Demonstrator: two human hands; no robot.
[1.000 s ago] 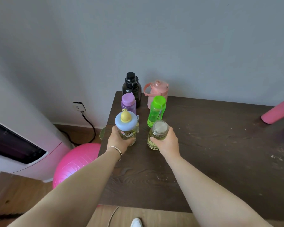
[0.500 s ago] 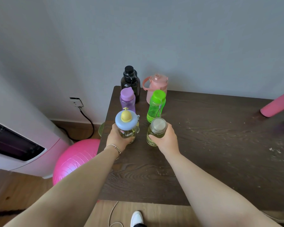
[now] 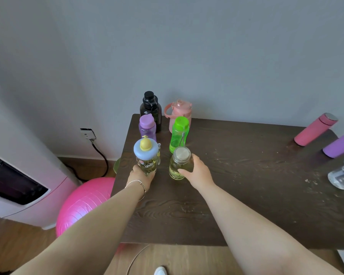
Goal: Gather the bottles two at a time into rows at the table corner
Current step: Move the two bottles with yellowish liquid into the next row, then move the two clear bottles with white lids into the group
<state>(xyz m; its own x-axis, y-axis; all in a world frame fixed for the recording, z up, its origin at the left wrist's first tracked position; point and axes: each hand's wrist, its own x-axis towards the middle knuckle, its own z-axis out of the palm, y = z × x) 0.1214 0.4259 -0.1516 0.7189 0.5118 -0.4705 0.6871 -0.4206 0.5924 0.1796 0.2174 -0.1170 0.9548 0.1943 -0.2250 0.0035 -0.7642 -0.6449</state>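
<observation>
On the desk point(image 3: 236, 175), six bottles stand in pairs at the eleven o'clock corner; three more wait at three o'clock. The left hand point(image 3: 141, 174) wraps the duck-capped bottle point(image 3: 146, 157), the right hand point(image 3: 197, 171) the silver-lidded bottle point(image 3: 180, 165), both grips closed. Releasing carelessly could tip either into the green bottle point(image 3: 179, 133) or purple bottle point(image 3: 146, 127) behind.

Pink exercise ball point(image 3: 83, 203) at lower left of frame, on wood floor point(image 3: 18, 243). White appliance with dark panel point(image 3: 14, 183) at left edge. Wall socket point(image 3: 87, 133) left of centre, black cable point(image 3: 99, 155) hanging from it. White shoe tip point(image 3: 160, 271) at bottom centre.
</observation>
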